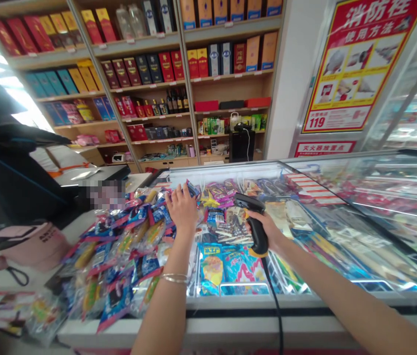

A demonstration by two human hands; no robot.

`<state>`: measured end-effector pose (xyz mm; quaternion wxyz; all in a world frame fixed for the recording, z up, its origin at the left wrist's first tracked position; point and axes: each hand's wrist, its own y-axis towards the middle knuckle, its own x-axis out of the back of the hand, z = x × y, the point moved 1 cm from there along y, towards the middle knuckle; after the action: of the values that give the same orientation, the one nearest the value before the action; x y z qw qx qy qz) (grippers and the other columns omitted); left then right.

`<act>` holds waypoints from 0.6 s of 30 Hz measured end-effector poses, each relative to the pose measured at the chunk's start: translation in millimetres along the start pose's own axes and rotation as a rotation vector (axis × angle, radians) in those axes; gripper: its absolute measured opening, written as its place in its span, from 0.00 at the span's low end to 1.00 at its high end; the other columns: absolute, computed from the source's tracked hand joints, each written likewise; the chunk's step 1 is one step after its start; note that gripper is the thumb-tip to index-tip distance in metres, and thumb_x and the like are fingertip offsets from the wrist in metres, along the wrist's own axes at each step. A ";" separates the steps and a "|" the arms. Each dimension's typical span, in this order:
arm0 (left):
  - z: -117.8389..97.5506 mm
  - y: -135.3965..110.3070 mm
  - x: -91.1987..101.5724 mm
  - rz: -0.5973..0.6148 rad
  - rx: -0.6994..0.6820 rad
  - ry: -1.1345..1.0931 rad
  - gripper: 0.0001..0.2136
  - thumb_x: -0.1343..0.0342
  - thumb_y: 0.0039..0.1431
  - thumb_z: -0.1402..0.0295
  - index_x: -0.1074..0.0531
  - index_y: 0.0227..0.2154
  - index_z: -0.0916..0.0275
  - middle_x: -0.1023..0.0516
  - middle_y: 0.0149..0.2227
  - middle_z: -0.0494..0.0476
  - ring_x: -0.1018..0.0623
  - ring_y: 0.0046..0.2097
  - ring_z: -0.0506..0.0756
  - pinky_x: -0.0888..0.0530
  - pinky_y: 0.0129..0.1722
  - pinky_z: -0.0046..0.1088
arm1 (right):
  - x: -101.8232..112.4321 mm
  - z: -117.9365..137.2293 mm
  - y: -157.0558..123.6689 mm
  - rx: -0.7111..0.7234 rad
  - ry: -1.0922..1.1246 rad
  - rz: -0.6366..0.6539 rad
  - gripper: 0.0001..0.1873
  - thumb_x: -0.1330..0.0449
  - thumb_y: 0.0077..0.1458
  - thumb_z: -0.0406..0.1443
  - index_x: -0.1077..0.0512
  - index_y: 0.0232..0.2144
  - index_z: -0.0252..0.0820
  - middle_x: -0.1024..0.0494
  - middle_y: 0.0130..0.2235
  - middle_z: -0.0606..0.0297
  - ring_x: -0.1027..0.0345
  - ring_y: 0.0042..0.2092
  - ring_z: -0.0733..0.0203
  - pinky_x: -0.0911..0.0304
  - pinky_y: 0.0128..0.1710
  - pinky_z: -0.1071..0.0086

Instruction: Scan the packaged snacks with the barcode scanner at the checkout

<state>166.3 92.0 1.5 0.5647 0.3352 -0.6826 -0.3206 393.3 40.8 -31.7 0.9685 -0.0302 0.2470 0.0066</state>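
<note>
A freezer (230,323) stretches before a person, packets (144,234) heaped at its left end. The left hand (182,207), fingers loosely spread, reaches the heap's edge, any hold unclear; the right hand (273,233) curls around a scanner (258,235) above the freezer.

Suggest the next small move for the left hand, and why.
Probably close the left hand on one packet at the pile and bring it toward the scanner: the right hand already grips the scanner, its head turned toward the left hand, whose fingers are at the pile's edge. Whether they already grip a packet is unclear.
</note>
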 end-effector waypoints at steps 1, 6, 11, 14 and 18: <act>0.8 0.4 0.7 -0.024 0.016 0.012 0.21 0.51 0.60 0.70 0.35 0.57 0.64 0.32 0.59 0.70 0.32 0.59 0.65 0.43 0.61 0.55 | 0.1 -0.1 0.1 0.001 0.002 0.003 0.14 0.31 0.39 0.40 0.28 0.27 0.39 0.28 0.20 0.67 0.37 0.19 0.66 0.41 0.16 0.73; 2.9 0.3 0.6 -0.022 0.010 0.002 0.20 0.55 0.61 0.74 0.30 0.54 0.62 0.30 0.58 0.69 0.33 0.60 0.65 0.44 0.61 0.57 | -1.6 1.5 -1.0 0.021 -0.001 0.024 0.15 0.30 0.37 0.40 0.28 0.26 0.38 0.26 0.22 0.66 0.37 0.19 0.67 0.40 0.17 0.74; -1.8 5.4 7.6 -0.043 -0.025 -0.031 0.15 0.52 0.59 0.73 0.26 0.46 0.62 0.25 0.52 0.65 0.29 0.56 0.64 0.44 0.62 0.55 | -4.9 4.6 -5.2 0.021 -0.104 0.062 0.16 0.31 0.40 0.43 0.28 0.27 0.38 0.29 0.16 0.67 0.38 0.17 0.67 0.41 0.17 0.75; 1.5 18.3 30.4 -0.099 0.032 -0.042 0.13 0.51 0.59 0.71 0.25 0.44 0.62 0.24 0.50 0.64 0.28 0.54 0.64 0.39 0.60 0.51 | -6.1 6.1 -7.0 0.040 -0.124 0.092 0.17 0.31 0.40 0.44 0.30 0.27 0.39 0.28 0.16 0.66 0.38 0.17 0.67 0.42 0.16 0.75; 24.6 26.6 77.5 0.145 0.154 0.063 0.14 0.54 0.61 0.68 0.26 0.44 0.63 0.21 0.40 0.65 0.23 0.44 0.62 0.28 0.45 0.40 | -10.8 11.8 -8.1 0.097 -0.100 0.097 0.18 0.31 0.38 0.43 0.31 0.27 0.40 0.29 0.16 0.68 0.37 0.17 0.66 0.41 0.16 0.74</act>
<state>128.8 45.1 62.4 0.5800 0.3374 -0.7097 -0.2148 389.7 33.4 -15.7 0.9785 0.0291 0.1997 0.0431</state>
